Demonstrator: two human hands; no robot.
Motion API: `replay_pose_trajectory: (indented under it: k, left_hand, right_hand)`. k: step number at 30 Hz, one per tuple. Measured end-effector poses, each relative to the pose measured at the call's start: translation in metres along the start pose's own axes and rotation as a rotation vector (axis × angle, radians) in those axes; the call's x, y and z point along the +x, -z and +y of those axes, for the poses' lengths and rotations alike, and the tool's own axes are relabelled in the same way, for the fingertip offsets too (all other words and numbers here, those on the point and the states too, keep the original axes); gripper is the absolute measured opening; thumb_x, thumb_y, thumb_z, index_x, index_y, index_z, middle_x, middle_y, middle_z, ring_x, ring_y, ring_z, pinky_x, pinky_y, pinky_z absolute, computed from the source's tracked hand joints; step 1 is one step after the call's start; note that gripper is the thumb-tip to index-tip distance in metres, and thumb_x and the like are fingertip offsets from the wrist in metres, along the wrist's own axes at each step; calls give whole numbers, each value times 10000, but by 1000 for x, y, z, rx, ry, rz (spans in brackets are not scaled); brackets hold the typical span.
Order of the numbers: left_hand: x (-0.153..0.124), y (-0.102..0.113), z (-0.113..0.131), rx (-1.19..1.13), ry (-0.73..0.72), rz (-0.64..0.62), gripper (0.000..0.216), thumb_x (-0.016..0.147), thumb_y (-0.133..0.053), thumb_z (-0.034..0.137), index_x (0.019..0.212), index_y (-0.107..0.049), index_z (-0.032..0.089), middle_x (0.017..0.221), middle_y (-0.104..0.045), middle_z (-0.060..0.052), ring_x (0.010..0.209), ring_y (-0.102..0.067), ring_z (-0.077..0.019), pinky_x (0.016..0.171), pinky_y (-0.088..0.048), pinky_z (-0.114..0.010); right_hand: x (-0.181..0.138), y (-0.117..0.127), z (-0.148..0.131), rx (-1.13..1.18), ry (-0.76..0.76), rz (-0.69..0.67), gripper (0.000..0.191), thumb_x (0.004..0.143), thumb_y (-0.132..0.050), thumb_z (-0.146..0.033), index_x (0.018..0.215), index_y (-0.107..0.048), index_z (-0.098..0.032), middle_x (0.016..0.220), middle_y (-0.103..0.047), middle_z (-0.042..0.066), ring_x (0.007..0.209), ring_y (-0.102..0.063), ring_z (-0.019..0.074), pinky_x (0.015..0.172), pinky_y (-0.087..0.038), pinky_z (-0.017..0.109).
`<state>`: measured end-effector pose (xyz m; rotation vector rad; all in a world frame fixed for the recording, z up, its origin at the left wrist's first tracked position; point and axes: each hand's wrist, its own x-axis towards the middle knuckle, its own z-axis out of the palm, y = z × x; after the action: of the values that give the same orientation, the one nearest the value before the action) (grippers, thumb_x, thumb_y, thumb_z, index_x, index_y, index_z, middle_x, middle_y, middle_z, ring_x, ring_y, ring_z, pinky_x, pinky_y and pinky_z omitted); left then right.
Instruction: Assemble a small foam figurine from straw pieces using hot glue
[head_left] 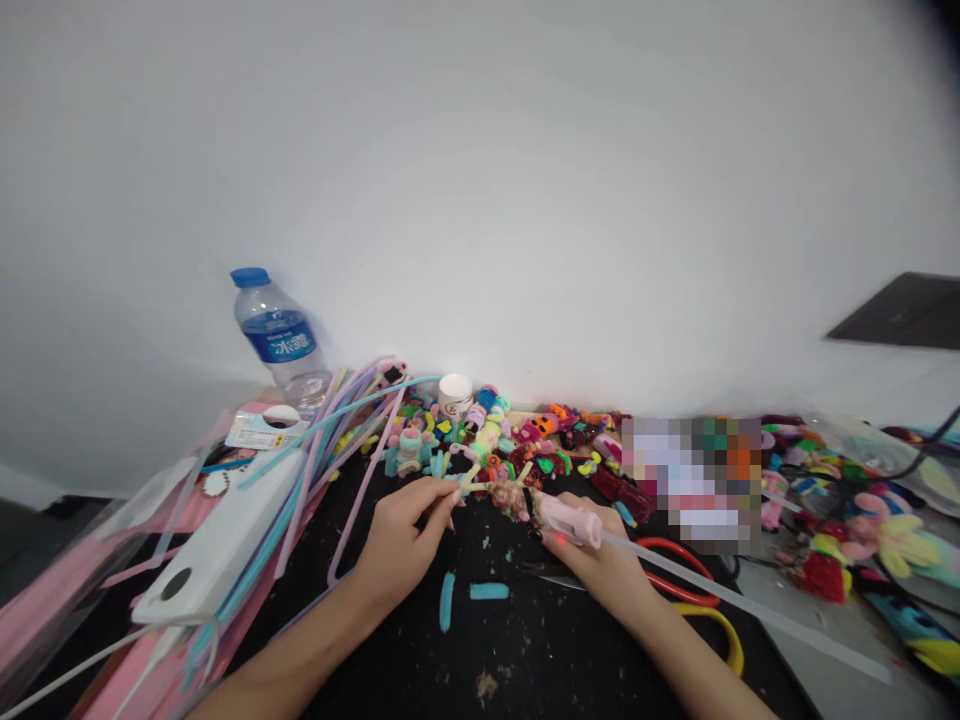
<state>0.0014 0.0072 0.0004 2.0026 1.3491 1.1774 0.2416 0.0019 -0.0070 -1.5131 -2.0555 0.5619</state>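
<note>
My left hand [405, 535] is closed, thumb and forefinger pinching a short pale yellow pipe cleaner piece [472, 486]. Wrapped in my right hand [600, 565] is a pink hot glue gun [566, 518]. Its nozzle end, crusted with glue and fuzz, points left and sits close to the yellow piece; whether they touch I cannot tell. A long translucent glue stick [750, 602] runs out of the gun's back to the right. Below the hands, two short blue pipe cleaner pieces [489, 592] lie on the black mat [420, 670].
Scissors or pliers with red [679, 590] and yellow handles [731, 640] lie by my right forearm. Small pipe cleaner figures [547, 425] and a white jar [455, 397] line the wall. At left are long pipe cleaners [300, 500], a white power strip [225, 535] and a water bottle [281, 335].
</note>
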Motion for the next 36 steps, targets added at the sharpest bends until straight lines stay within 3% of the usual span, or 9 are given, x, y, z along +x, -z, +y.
replay_pose_trajectory:
  k: [19,27,31,36]
  left_hand:
    - [0,2,2,-11,26,21,148,868,-494,197,822,-628,156,646,-602,1,607,-579,-132,631,-429,-230]
    - [1,1,0,-64,108,66,148,857,-505,227,822,-634,164,637,-606,3,598,-587,-145,619,-449,-244]
    - [2,1,-1,-143,173,117,138,844,-523,245,860,-632,163,638,-612,7,577,-597,-143,593,-469,-237]
    - [3,2,2,-190,235,126,155,840,-523,265,855,-635,159,612,-606,13,553,-591,-139,568,-472,-232]
  right_hand:
    - [1,-1,1,-38,-3,-1,136,782,-544,-318,743,-576,-192,658,-570,-5,635,-529,163,592,-372,258]
    - [1,3,-4,-86,28,17,119,773,-557,-292,704,-587,-199,654,-603,-12,621,-549,149,589,-376,243]
    - [2,6,-7,-83,-1,47,109,751,-559,-265,809,-636,-215,718,-656,1,677,-578,167,607,-398,243]
    - [3,5,1,-163,9,194,279,738,-518,-281,987,-615,-201,891,-685,57,761,-591,215,687,-420,302]
